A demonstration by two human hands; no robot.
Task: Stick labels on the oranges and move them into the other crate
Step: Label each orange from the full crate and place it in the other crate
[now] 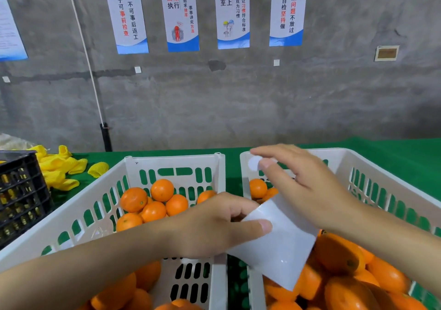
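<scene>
Label sheet (281,245) slants down-right, pinched by left hand (214,228); right hand (310,185) pinches round label (254,163).

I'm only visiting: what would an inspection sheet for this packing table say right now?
Surface: green table cover, mostly taken up by crates.
Job's things: white crate and second white crate, both holding oranges; label sheet; round label.
Clutter: yellow foam nets and black crate at the far left.
Hands: left hand grips the label sheet; right hand pinches the round label.
Cables: white cord or thin pipe runs down the wall.
Surroundings: concrete wall with posters.
</scene>
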